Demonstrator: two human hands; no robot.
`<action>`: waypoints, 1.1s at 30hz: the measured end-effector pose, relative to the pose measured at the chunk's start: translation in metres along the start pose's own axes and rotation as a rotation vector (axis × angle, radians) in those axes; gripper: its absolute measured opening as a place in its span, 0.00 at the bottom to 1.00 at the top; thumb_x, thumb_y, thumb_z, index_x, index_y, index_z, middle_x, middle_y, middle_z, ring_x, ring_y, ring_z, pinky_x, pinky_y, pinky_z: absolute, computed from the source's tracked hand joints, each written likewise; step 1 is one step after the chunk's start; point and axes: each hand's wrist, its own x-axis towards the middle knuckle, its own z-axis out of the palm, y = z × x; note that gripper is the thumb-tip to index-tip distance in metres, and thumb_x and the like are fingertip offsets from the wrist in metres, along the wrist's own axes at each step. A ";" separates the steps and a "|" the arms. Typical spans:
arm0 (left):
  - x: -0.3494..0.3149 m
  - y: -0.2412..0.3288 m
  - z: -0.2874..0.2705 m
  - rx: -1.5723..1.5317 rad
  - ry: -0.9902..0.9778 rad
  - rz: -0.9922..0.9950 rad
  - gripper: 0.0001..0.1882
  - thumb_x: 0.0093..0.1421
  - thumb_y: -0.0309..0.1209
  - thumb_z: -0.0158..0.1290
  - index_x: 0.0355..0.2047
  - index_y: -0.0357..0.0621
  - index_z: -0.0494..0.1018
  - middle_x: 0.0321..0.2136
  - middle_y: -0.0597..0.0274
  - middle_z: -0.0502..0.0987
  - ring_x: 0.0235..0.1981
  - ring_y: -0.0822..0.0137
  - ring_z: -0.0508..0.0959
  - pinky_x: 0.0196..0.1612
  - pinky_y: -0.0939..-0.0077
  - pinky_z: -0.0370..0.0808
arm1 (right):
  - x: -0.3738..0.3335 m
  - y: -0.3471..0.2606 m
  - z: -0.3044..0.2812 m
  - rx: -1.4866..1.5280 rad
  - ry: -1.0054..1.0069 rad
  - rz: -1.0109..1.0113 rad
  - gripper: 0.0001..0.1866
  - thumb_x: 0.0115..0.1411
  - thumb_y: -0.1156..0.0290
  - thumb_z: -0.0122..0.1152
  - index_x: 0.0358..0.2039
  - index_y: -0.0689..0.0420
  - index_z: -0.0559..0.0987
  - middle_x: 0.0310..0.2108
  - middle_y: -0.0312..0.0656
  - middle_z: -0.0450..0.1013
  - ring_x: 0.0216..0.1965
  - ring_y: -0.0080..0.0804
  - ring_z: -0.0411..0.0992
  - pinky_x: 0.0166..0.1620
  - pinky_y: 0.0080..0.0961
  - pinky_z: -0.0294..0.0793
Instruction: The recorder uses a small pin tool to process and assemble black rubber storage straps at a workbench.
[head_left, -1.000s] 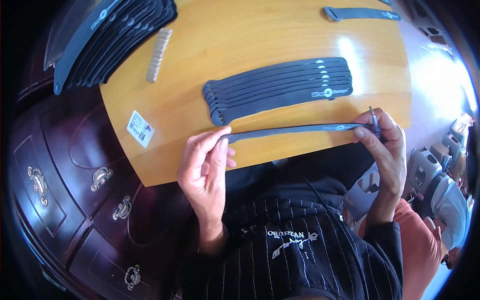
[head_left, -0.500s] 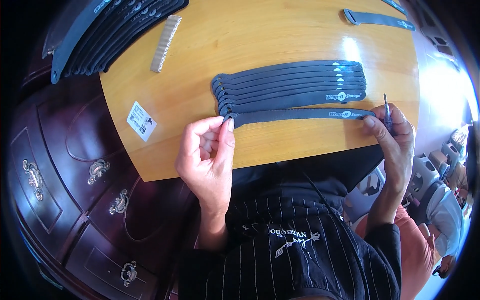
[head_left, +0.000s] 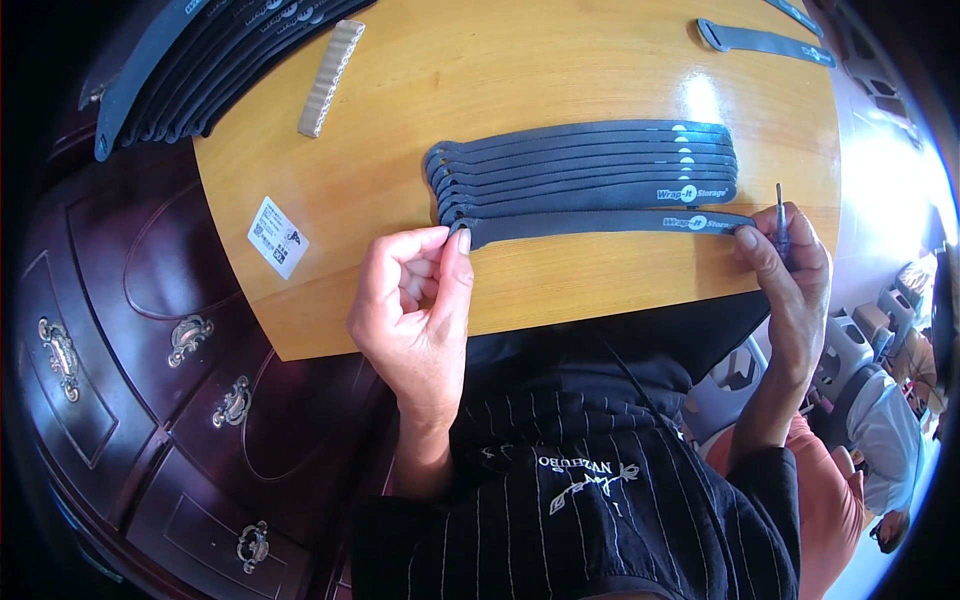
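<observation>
Strap (head_left: 600,222), dark grey and long, lies flat on the wooden table (head_left: 560,80), stretched between the two hands and running from 9 to 3 o'clock. Its looped end sits at the left hand (head_left: 415,300), whose thumb tip presses on that end while the other fingers curl in toward the palm. Its far end, with a white printed patch, lies under the thumb of the right hand (head_left: 790,265), at 3 o'clock from the left one. So both hands pin the strap at its ends, well apart from each other. The right hand also grips a thin metal tool (head_left: 780,215) that stands up out of the fist, just beside the strap's end.

At 12 o'clock from the strap, touching it, lies a fanned stack (head_left: 585,165) of like straps, each overlapping the next. Farther up, near the table's far edge at 1 o'clock, lies a single strap (head_left: 765,42). At 10 o'clock a pale ribbed strip (head_left: 330,65) lies on the wood, and beyond it a big pile of dark straps (head_left: 215,50) hangs over the table's corner. A white sticker (head_left: 278,237) sits at 9 o'clock from the left hand. Below the table at 8 o'clock stands a dark cabinet (head_left: 150,400) with brass handles
</observation>
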 end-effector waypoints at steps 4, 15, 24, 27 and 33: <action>0.001 -0.001 0.000 0.023 0.007 0.009 0.08 0.53 0.15 0.59 0.32 0.34 0.72 0.22 0.67 0.75 0.20 0.84 0.70 0.24 0.91 0.68 | 0.000 0.000 0.002 0.004 -0.003 0.014 0.09 0.57 0.68 0.66 0.32 0.58 0.76 0.24 0.25 0.67 0.27 0.11 0.60 0.33 0.11 0.58; 0.003 0.002 0.003 0.086 0.005 0.058 0.08 0.53 0.15 0.59 0.31 0.35 0.71 0.20 0.68 0.73 0.18 0.84 0.68 0.23 0.90 0.67 | 0.002 -0.001 0.003 -0.018 0.016 0.014 0.09 0.57 0.67 0.67 0.32 0.58 0.77 0.24 0.26 0.66 0.27 0.12 0.60 0.33 0.12 0.58; -0.002 0.001 0.005 0.063 0.005 -0.004 0.07 0.55 0.18 0.59 0.31 0.37 0.71 0.21 0.72 0.72 0.20 0.85 0.67 0.24 0.90 0.66 | 0.004 -0.006 0.005 -0.176 0.060 -0.014 0.10 0.55 0.67 0.67 0.28 0.59 0.76 0.19 0.28 0.65 0.23 0.14 0.58 0.28 0.15 0.57; -0.003 0.006 0.006 0.042 0.032 -0.100 0.06 0.57 0.19 0.58 0.32 0.37 0.71 0.24 0.73 0.71 0.23 0.85 0.66 0.27 0.91 0.65 | 0.007 -0.006 0.007 -0.109 0.063 -0.031 0.10 0.55 0.67 0.67 0.29 0.60 0.77 0.18 0.32 0.65 0.22 0.16 0.59 0.26 0.17 0.61; -0.002 -0.002 0.000 0.106 0.020 -0.032 0.06 0.58 0.20 0.58 0.32 0.36 0.71 0.23 0.72 0.69 0.23 0.83 0.65 0.26 0.90 0.64 | 0.012 -0.007 0.009 -0.209 0.004 -0.128 0.11 0.55 0.67 0.66 0.30 0.61 0.76 0.17 0.40 0.67 0.20 0.25 0.65 0.26 0.22 0.64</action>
